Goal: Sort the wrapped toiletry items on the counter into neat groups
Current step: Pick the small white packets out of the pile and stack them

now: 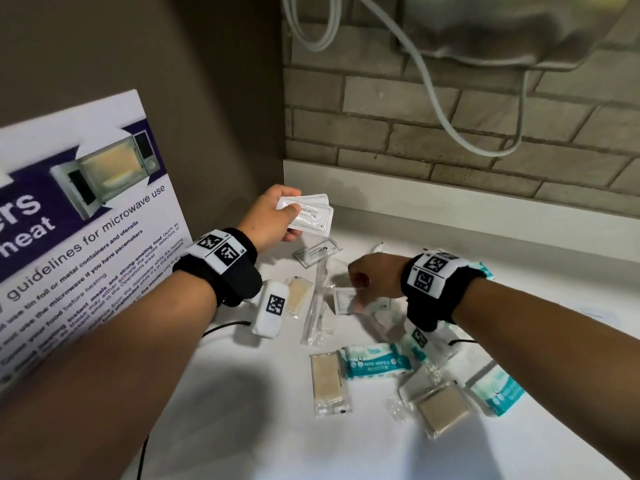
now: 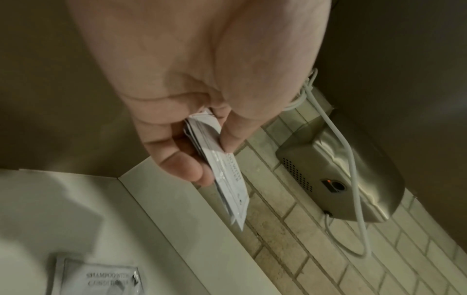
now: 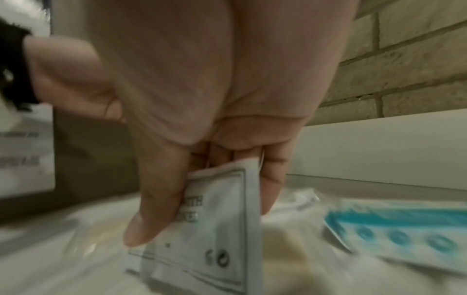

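My left hand (image 1: 277, 216) is raised near the back left of the counter and pinches a small stack of white shampoo sachets (image 1: 310, 212) between thumb and fingers; the left wrist view shows the stack (image 2: 225, 171) edge-on. My right hand (image 1: 367, 278) is lower, at the middle of the pile, and its thumb and fingers pinch another white shampoo sachet (image 3: 217, 225), seen blurred under the hand (image 1: 346, 301). One more sachet (image 1: 317, 252) lies flat between the two hands. Beige soap bars (image 1: 325, 379), clear-wrapped sticks (image 1: 317, 306) and teal mini wipes packs (image 1: 375, 362) lie scattered on the white counter (image 1: 242, 427).
A microwave guideline sign (image 1: 79, 237) leans against the left wall. A brick wall (image 1: 450, 133) with a steel hand dryer (image 2: 353, 179) and white cables (image 1: 450, 126) rises behind the counter. More wipes (image 1: 495, 393) and soap (image 1: 443, 410) lie at the right.
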Available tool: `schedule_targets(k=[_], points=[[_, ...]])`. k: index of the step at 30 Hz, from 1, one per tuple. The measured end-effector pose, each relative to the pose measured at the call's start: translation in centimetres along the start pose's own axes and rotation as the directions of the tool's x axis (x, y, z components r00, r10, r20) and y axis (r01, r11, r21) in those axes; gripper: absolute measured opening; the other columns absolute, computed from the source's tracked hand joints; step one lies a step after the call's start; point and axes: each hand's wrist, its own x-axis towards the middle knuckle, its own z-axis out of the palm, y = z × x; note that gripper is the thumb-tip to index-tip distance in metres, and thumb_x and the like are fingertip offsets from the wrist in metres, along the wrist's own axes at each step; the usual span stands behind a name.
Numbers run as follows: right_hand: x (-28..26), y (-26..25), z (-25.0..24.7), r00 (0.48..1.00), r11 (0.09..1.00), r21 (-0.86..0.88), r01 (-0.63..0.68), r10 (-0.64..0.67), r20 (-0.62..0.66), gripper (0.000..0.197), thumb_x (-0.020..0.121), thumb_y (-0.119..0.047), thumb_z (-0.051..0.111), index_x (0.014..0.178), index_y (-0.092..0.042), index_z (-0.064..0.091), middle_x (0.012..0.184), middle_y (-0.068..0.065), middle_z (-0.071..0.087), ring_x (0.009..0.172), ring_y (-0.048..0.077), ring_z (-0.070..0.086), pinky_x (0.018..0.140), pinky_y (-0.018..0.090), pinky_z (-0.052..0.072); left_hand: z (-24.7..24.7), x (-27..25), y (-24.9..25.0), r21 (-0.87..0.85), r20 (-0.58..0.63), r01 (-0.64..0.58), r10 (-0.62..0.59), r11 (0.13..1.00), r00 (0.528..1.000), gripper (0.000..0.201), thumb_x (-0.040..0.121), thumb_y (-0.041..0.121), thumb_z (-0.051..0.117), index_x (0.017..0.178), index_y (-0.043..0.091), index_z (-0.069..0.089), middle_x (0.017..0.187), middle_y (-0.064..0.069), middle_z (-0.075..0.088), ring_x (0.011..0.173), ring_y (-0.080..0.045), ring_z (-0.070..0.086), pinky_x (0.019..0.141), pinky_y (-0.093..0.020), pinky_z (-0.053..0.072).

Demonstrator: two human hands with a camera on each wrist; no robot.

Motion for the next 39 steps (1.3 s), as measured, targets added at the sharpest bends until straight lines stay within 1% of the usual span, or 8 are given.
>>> schedule_targets(k=[7,11,17,19,22,27,32,39], points=[[6.7,-1.5,-5.7,0.980,0.999,0.014,0.050,-0.046,-0.193,0.027,0.085,-0.018,0.064,0.111,-0.011,0.067,0.109,0.009,0.069,0.097,0.025,0.062,0.081,0.027,0.045,0.2,2.5,-0.3,-0.016,-0.094,-0.012,0.010,1.000,0.995,0.028,0.100,0.010,0.044,0.127,0.013,0.050,0.121,-0.017,0.061,0.069,-0.016,0.061,0.046,-0.014,0.049],[10.7,-2.3,-5.0,0.998,0.999,-0.001,0.039,-0.039,-0.058,0.039,0.092,-0.013,0.056,0.131,-0.006,0.056,0.136,0.014,0.055,0.124,0.031,0.052,0.101,0.032,0.041,0.1,3.6,-0.5,0.007,-0.142,-0.006,0.007,1.000,0.990,0.028,0.100,0.010,0.044,0.127,0.013,0.050,0.117,-0.015,0.061,0.077,-0.022,0.061,0.046,-0.015,0.048],[12.9,-2.3,-3.4,0.998,0.993,-0.107,0.044,-0.038,0.051,0.064,0.088,-0.024,0.068,0.145,-0.012,0.041,0.153,0.015,0.032,0.141,0.031,0.033,0.112,0.037,0.030,0.1,4.2,-1.9,-0.006,-0.170,0.032,-0.033,0.999,0.985,0.027,0.100,0.011,0.044,0.126,0.014,0.051,0.102,-0.011,0.062,0.061,-0.014,0.057,0.044,-0.016,0.045],[13.0,-2.2,-3.0,0.997,0.981,-0.182,0.068,-0.059,0.055,0.056,0.087,-0.026,0.067,0.139,-0.015,0.048,0.148,0.015,0.039,0.138,0.032,0.038,0.110,0.038,0.033,0.3,4.0,-2.4,-0.019,-0.173,0.045,-0.048,0.999,0.984,0.027,0.101,0.011,0.043,0.126,0.014,0.051,0.099,-0.011,0.061,0.058,-0.012,0.054,0.039,-0.012,0.041],[13.3,-1.7,-2.6,0.991,0.967,-0.217,0.132,-0.126,0.040,0.018,0.078,-0.030,0.070,0.090,-0.027,0.058,0.107,-0.001,0.059,0.107,0.025,0.059,0.083,0.029,0.045,0.3,3.7,-2.7,-0.028,-0.175,0.066,-0.070,0.997,0.982,0.026,0.101,0.010,0.042,0.125,0.013,0.050,0.091,-0.009,0.060,0.054,-0.011,0.050,0.036,-0.012,0.037],[12.6,-1.4,-4.1,0.992,0.994,-0.044,0.104,-0.107,-0.063,0.024,0.074,-0.029,0.078,0.087,-0.021,0.060,0.096,0.001,0.063,0.092,0.020,0.051,0.089,0.033,0.048,-0.2,3.5,-2.5,0.000,-0.185,0.054,-0.054,0.999,0.981,0.025,0.101,0.012,0.043,0.124,0.016,0.051,0.099,-0.009,0.062,0.062,-0.014,0.057,0.049,-0.021,0.046],[9.1,-1.3,-5.9,0.959,0.975,0.105,0.197,-0.170,-0.225,0.034,0.072,-0.014,0.080,0.072,-0.019,0.046,0.072,-0.003,0.051,0.070,0.018,0.045,0.062,0.028,0.033,-0.4,3.2,-1.0,-0.043,-0.226,0.013,-0.023,0.999,0.974,0.027,0.100,0.011,0.044,0.125,0.015,0.052,0.102,-0.006,0.060,0.071,-0.017,0.060,0.059,-0.027,0.051],[-1.2,0.0,-5.3,0.957,0.992,0.081,0.100,-0.073,-0.282,0.041,0.064,-0.031,0.087,0.068,-0.025,0.047,0.064,-0.011,0.050,0.059,0.010,0.045,0.055,0.023,0.037,2.8,0.6,1.8,-0.106,-0.148,-0.043,0.027,0.993,0.989,0.025,0.099,0.010,0.045,0.123,0.013,0.054,0.111,-0.006,0.056,0.092,-0.022,0.059,0.056,-0.022,0.050]])
